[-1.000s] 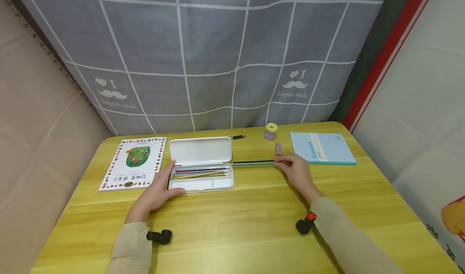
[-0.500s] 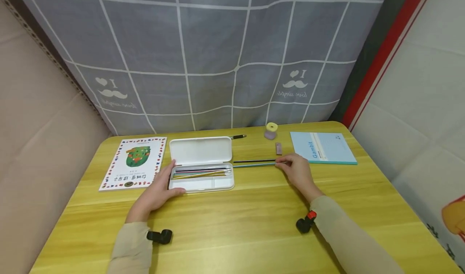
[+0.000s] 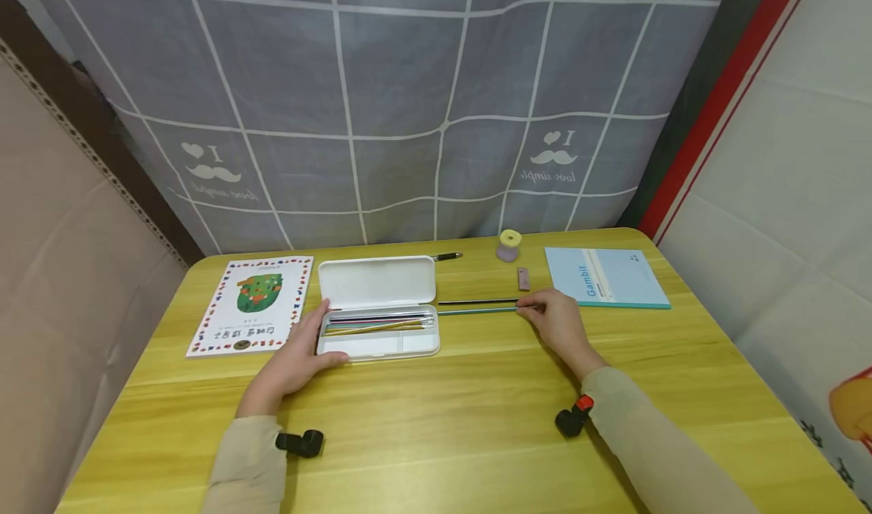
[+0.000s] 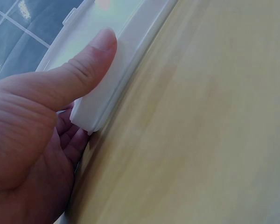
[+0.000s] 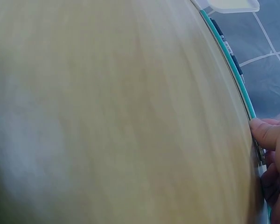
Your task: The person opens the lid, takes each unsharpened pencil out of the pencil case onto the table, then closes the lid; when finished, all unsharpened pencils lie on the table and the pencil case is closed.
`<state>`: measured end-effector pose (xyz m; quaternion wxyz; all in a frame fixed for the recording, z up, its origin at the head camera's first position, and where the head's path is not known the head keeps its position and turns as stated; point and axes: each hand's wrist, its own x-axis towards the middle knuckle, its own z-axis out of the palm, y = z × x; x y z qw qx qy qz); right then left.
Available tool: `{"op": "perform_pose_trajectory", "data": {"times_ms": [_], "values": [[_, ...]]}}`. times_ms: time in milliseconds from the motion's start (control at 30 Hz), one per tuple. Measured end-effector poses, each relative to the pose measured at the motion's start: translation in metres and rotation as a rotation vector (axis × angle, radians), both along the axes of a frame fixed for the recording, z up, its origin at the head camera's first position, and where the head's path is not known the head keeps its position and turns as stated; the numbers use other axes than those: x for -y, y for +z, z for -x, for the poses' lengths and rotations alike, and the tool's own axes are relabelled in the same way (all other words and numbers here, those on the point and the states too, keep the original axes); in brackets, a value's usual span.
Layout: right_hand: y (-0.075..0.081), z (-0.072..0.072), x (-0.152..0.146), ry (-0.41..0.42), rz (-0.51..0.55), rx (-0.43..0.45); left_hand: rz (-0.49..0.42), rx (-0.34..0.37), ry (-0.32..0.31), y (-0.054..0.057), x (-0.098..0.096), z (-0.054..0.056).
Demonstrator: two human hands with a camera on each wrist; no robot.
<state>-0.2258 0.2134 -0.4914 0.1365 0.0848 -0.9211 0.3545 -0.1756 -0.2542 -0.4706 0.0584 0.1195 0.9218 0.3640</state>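
Observation:
My left hand (image 3: 296,359) holds the left end of an open white pencil case (image 3: 361,350), its thumb along the front edge and its fingers behind. Several pencils (image 3: 375,326) lie in the case's rear compartment. In the right wrist view, my right hand (image 5: 275,140) pinches a teal pencil (image 5: 238,84) between thumb and fingers. That pencil points left, with its far end close to the case's right side. Just behind it runs a black pencil (image 3: 477,302), whose right end meets my fingertips in the head view.
A picture-covered book (image 3: 248,309) lies left of the case, and a blue Gambit notebook (image 3: 606,278) on the right. Behind my right hand are a small mauve eraser (image 3: 523,278) and a yellow-and-purple round item (image 3: 508,246). A black pen (image 3: 447,257) sticks out behind the lid.
The teal pencil has shifted slightly toward me, so a narrow gap now shows between it and the black pencil. My left hand and the case have stayed in place.

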Motion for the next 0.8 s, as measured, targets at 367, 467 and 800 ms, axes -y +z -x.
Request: {"op": "perform_pose_trajectory", "data": {"times_ms": [367, 467, 800], "values": [[0.004, -0.004, 0.001, -0.002, 0.026, 0.000, 0.003, 0.006, -0.002, 0.001, 0.000, 0.000], [0.007, -0.004, 0.002, -0.006, 0.056, -0.007, 0.005, 0.001, -0.002, 0.001, 0.000, 0.000], [0.023, 0.000, 0.029, 0.091, 0.245, 0.043, 0.013, -0.001, -0.003, 0.001, 0.000, 0.000]]}}
